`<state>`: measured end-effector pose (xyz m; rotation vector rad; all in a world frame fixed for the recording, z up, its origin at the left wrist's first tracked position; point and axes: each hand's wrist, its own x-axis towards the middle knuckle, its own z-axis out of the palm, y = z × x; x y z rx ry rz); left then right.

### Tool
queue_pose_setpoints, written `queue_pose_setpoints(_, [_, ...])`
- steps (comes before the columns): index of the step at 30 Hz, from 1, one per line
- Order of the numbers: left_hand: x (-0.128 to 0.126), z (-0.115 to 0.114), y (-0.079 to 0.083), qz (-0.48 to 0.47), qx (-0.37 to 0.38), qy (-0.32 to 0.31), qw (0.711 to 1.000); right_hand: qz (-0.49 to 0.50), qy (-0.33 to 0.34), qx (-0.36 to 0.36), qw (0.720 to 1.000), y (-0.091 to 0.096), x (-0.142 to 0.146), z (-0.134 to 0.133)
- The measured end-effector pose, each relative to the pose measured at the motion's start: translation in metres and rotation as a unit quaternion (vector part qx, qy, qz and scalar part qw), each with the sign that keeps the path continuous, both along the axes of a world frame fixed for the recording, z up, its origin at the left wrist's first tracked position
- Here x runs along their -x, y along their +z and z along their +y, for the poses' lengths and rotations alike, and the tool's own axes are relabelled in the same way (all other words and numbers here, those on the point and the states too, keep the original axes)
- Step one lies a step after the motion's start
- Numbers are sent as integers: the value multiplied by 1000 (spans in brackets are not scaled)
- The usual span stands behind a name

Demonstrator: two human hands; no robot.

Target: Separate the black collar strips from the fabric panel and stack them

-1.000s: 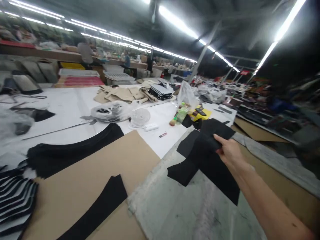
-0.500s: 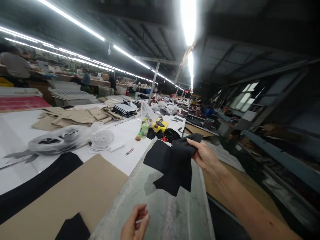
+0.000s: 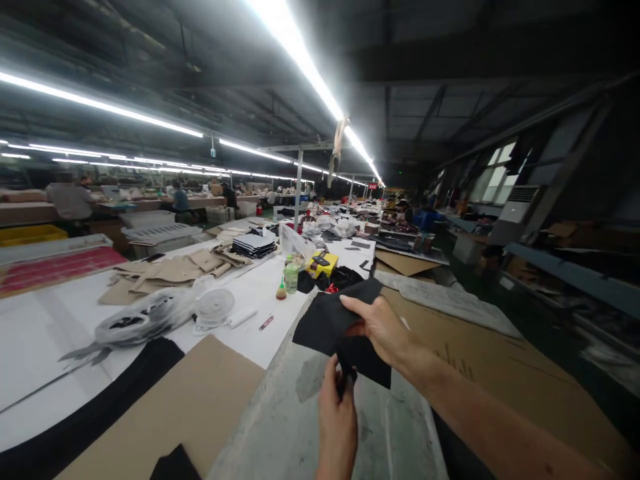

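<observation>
Black fabric pieces [image 3: 320, 323] are over a grey-green board [image 3: 280, 400] in front of me. My right hand [image 3: 383, 327] grips the upper part of one piece between thumb and fingers, holding it raised. Lower down, my left hand [image 3: 337, 393] pinches a folded lower edge of the black fabric. Another flat black part shows beneath and beyond my hands. How many layers there are, I cannot tell.
Left of the board lie a tan sheet [image 3: 215, 387] and a long black strip [image 3: 155, 373]. Farther off are a coiled white tape [image 3: 215, 305], thread snips [image 3: 266, 323], a green bottle [image 3: 291, 277] and a yellow box [image 3: 321, 264]. Cardboard [image 3: 465, 353] lies right; people sit far left.
My left hand has risen from the board to the fabric and taken hold of its lower edge. The right hand has shifted left with the piece. The view has turned slightly.
</observation>
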<state>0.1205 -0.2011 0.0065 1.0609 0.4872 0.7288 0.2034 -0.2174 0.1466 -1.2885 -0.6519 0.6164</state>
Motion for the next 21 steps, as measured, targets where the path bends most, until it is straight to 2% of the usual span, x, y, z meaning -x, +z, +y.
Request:
queue_pose_setpoints(1, [1,-3,3,-23,68,-34,997,-12,34,10,999,1,1,-2])
queue_pose_setpoints(3, [8,-10,10,-67,194,-107,973,-66,111,47,990,1,-3,-8])
queue_pose_setpoints(6, [21,-19,22,-109,296,-166,934,-133,162,101,973,-8,-23,-24])
queue_pose_setpoints(9, [29,-21,28,-125,336,-169,918,-115,160,123,973,-35,-47,-52])
queue_pose_setpoints(12, [29,-21,26,-135,349,-160,914,-67,238,141,959,-71,-59,-87])
queue_pose_setpoints(15, [25,-25,21,-138,358,-158,910,1,310,129,942,-103,-58,-115])
queue_pose_setpoints(18, [20,-32,18,-127,368,-160,907,43,302,98,947,-121,-53,-132])
queue_pose_setpoints(21, [19,-35,15,-126,377,-170,902,35,271,80,959,-127,-51,-139])
